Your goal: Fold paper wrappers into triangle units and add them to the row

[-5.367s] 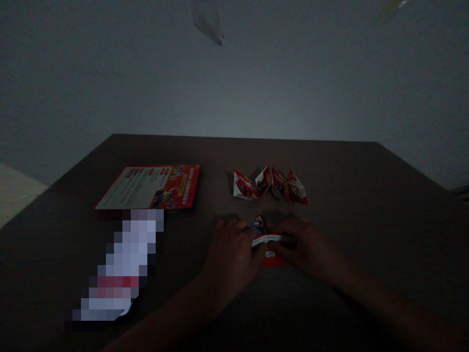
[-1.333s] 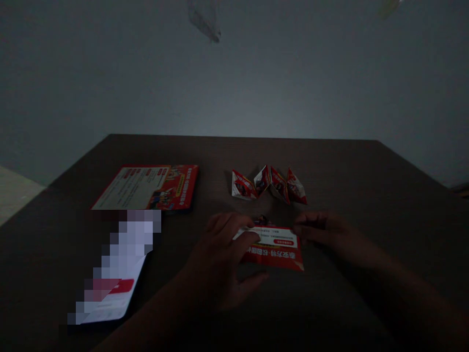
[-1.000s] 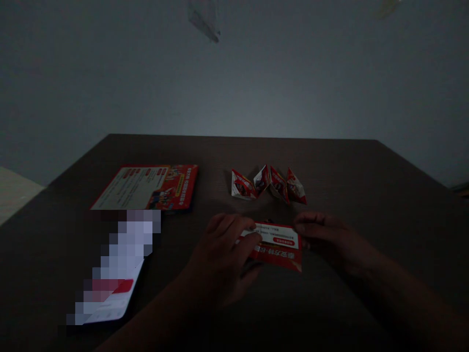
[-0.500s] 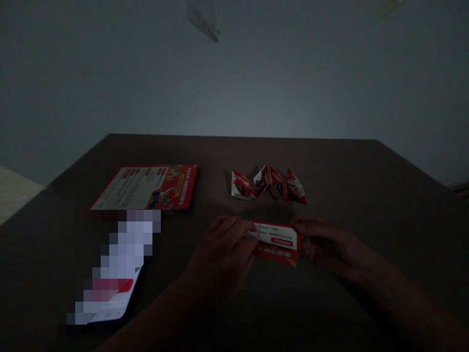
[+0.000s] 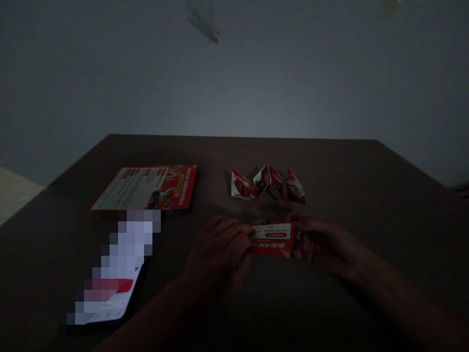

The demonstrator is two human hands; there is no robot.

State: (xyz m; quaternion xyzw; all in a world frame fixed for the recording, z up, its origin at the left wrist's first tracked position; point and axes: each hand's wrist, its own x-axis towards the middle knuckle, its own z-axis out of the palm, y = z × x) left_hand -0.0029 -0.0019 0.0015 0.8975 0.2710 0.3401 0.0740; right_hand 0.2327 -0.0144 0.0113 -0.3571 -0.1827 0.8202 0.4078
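Between my hands, a little above the table, is a folded red and white printed leaflet (image 5: pixel 273 242). A white strip with a red label lies along its upper part, and a red panel with large characters shows below. My left hand (image 5: pixel 222 252) is closed round the leaflet's left end, thumb and fingers pinching it. At the opposite end my right hand (image 5: pixel 322 242) pinches the right edge with thumb and fingers. Behind the hands, several small red and white folded paper pieces (image 5: pixel 244 186) stand in a row, their folds pointing up.
A stack of red and white printed leaflets (image 5: pixel 142 188) lies at the left of the dark wooden table (image 5: pixel 348 166). Nearer me, a phone (image 5: pixel 117 298) with a lit, partly blurred screen lies beside my left forearm. A pale wall (image 5: pixel 293 73) rises behind the table.
The leaflet has tilted, so its white upper strip looks narrower and its red lower panel shows more fully. My right hand has shifted slightly left; the paper pieces behind have not moved.
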